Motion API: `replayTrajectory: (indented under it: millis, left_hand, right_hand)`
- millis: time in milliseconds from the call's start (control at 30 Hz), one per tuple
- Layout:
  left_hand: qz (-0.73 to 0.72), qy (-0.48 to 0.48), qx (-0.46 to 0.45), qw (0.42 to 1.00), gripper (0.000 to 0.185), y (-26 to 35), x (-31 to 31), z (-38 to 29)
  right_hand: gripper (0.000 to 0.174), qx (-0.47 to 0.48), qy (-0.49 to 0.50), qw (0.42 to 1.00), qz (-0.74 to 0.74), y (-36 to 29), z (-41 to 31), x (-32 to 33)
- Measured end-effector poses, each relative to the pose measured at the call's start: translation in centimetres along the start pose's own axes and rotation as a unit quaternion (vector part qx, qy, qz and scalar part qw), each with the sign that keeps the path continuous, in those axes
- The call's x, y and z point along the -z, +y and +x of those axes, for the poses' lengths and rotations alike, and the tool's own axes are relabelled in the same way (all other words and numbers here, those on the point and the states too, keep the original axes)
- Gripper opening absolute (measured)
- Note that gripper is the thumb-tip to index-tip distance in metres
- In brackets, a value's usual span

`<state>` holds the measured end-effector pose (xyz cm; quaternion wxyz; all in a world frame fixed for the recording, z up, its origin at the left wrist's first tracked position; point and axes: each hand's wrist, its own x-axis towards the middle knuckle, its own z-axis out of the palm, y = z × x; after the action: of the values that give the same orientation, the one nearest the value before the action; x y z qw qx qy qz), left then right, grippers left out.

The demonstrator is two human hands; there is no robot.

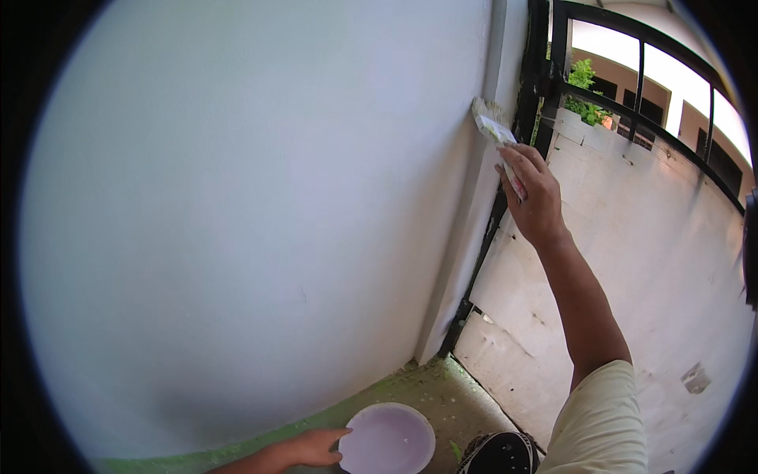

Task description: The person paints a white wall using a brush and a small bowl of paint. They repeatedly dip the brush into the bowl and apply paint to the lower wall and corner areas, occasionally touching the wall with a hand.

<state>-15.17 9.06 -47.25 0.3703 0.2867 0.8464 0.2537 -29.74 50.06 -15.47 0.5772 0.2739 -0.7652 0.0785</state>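
Note:
My right hand (533,195) grips the handle of a flat paintbrush (497,131), which is smeared with paint. Its bristles meet the pale wall (266,207) at the corner beside a narrow upright ledge (459,249). Low in the view, my left hand (314,447) holds the near-left rim of a round bucket (388,441), thumb and finger at its edge. Pale lilac paint appears to fill the bucket's inside, with a small light speck on the surface.
Right of the ledge stands a black metal gate frame (548,77) with whitish, stained sheet panels (639,249). Green paint marks the concrete floor (468,388) along the wall's foot. A black patterned item (503,453), possibly footwear, is at the bottom. Plants (583,89) and a building show beyond the bars.

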Motion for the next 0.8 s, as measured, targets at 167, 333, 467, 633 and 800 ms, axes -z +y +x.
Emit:
replayTrajectory:
  millis: [167,333,467,633,800]
  left_hand:
    - [-0.011,0.022,-0.011,1.000,0.074,1.3,1.4,-1.3]
    - [0.020,0.024,0.004,1.000,0.075,0.5,0.7,-0.2]
    - [0.011,0.010,0.007,1.000,0.074,0.9,1.2,-0.1]
    - [-0.002,0.021,0.027,0.999,0.072,0.7,0.8,-1.3]
    - [-0.017,0.017,0.018,1.000,0.072,1.2,0.9,-0.7]
  right_hand:
    - [0.031,-0.119,-0.241,0.956,0.116,-4.8,-12.3,-0.1]
    - [0.022,-0.183,-0.360,0.900,0.166,-4.6,-14.2,-0.6]
    - [0.022,-0.135,-0.201,0.960,0.140,-2.6,-7.0,1.0]
    - [0.023,-0.060,0.016,0.994,0.092,-1.6,-2.9,1.4]
    - [0.037,-0.017,-0.109,0.994,0.005,-3.4,-12.3,-2.8]
